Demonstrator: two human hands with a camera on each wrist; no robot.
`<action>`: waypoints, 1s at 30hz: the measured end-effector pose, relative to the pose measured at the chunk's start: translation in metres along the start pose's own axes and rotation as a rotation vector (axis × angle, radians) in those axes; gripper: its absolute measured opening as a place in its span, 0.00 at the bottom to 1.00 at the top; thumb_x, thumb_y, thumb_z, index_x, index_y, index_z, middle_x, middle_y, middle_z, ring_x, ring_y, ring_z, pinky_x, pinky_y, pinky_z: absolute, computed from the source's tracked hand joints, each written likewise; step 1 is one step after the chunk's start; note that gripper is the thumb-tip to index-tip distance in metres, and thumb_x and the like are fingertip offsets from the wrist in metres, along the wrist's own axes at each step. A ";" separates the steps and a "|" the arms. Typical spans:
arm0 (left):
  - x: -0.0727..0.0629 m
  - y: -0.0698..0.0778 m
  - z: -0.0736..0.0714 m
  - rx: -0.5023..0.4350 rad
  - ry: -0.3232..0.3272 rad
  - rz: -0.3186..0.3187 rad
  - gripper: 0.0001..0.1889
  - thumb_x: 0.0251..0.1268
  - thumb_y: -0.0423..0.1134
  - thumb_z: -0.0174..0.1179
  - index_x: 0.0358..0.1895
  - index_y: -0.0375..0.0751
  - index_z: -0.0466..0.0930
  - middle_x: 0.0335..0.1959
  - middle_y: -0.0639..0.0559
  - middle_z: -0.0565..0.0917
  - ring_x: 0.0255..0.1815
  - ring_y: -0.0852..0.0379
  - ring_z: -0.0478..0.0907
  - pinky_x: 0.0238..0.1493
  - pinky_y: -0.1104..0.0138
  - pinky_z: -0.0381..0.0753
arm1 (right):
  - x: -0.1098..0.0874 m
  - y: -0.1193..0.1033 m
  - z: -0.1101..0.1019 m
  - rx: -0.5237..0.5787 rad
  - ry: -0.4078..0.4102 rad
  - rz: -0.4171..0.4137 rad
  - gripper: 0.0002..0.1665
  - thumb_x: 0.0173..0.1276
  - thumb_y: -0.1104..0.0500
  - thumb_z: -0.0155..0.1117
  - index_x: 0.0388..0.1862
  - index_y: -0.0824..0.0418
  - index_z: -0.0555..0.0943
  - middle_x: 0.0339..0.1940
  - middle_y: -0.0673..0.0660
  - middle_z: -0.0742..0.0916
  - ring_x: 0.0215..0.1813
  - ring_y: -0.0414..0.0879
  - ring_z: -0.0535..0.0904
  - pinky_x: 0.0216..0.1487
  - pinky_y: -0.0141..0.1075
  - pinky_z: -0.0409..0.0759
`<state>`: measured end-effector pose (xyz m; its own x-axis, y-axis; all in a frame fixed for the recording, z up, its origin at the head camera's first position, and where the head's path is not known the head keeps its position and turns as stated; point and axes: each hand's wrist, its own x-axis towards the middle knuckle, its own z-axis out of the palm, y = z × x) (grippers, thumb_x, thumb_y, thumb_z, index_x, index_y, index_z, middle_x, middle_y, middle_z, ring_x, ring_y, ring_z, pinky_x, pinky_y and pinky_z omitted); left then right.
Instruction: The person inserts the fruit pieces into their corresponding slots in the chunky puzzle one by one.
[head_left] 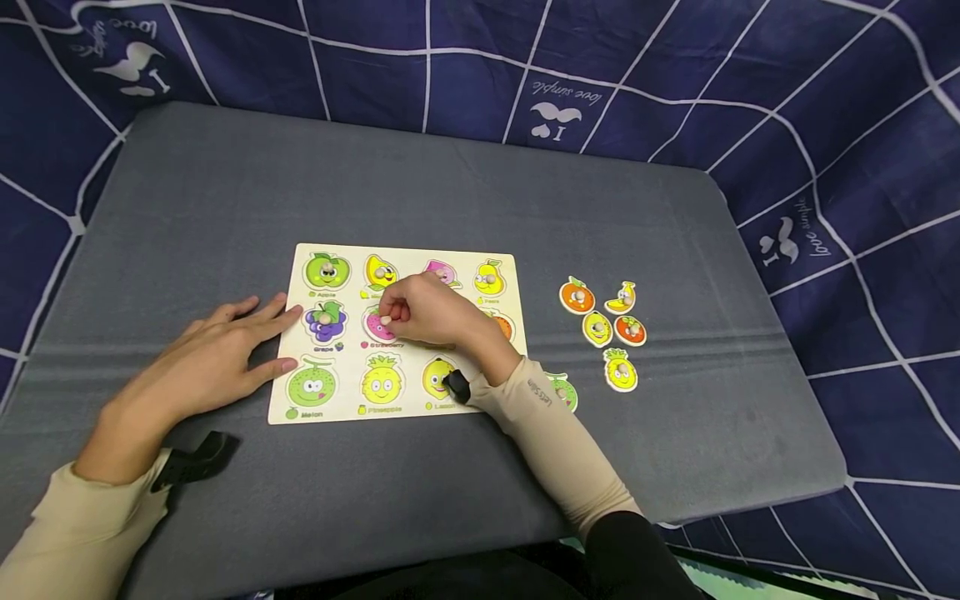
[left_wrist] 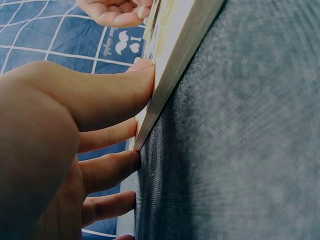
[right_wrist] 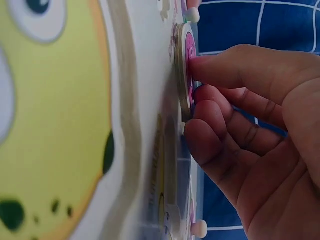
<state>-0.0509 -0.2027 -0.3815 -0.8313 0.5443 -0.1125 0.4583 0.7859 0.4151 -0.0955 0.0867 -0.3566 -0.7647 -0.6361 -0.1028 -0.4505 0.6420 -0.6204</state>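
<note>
So there's a blue curtain with white grid lines [head_left: 375, 83] hanging past the table's far and right edges. The table [head_left: 225, 183] is gray and cloth-topped, and a wide stretch of that cloth runs between the puzzle board and the far edge. Decent room toward the right edge too, past the loose pieces.

The puzzle board [head_left: 348, 383] lies flat around the table's middle, well in from the edges. It's basically a tray of fruit slots: knobbed apple [head_left: 318, 273], a yellow fruit, peach and pear [head_left: 491, 285] along the far row, knobbed grape [head_left: 324, 328] below the apple. On the near row, the melon slot [head_left: 311, 387] and pineapple slot [head_left: 382, 384] show just printed pictures. I can't tell about the slots under the right hand and sleeve.

Left hand [head_left: 217, 358]: grip spread apart, fingertips at the board's left edge. Right hand [head_left: 438, 312]: grip curled together, clamped on the strawberry piece [head_left: 374, 331], which is at the Strawberry slot. Can't tell if it's fully seated.

Between the board and the table's right edge: orange [head_left: 576, 305], pineapple [head_left: 618, 380], banana [head_left: 621, 302], smiley yellow and reddish-orange pieces, plus a green one [head_left: 567, 400] partly behind the right sleeve.
</note>
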 end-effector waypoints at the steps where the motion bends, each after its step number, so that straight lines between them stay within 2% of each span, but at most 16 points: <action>1: 0.000 0.000 0.000 0.001 0.002 0.002 0.38 0.66 0.53 0.64 0.75 0.41 0.63 0.73 0.31 0.61 0.70 0.24 0.56 0.60 0.31 0.56 | 0.001 0.000 0.000 -0.002 0.000 0.003 0.04 0.63 0.67 0.66 0.31 0.59 0.83 0.23 0.49 0.81 0.29 0.38 0.74 0.34 0.26 0.71; 12: 0.001 0.001 0.001 0.007 0.004 -0.001 0.38 0.66 0.53 0.65 0.74 0.41 0.64 0.73 0.32 0.61 0.70 0.24 0.56 0.58 0.30 0.57 | 0.005 0.000 0.004 -0.020 0.014 0.011 0.04 0.63 0.66 0.66 0.30 0.59 0.83 0.23 0.48 0.81 0.28 0.37 0.73 0.33 0.26 0.70; 30: 0.000 0.001 0.000 0.005 0.014 -0.001 0.38 0.66 0.53 0.64 0.75 0.41 0.64 0.73 0.32 0.61 0.70 0.24 0.57 0.59 0.30 0.57 | 0.006 -0.007 0.005 -0.086 0.005 0.077 0.05 0.64 0.65 0.66 0.29 0.59 0.83 0.21 0.48 0.79 0.27 0.38 0.71 0.32 0.27 0.67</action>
<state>-0.0504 -0.2017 -0.3814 -0.8360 0.5394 -0.1004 0.4592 0.7880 0.4102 -0.0950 0.0763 -0.3565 -0.8009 -0.5812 -0.1438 -0.4278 0.7236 -0.5417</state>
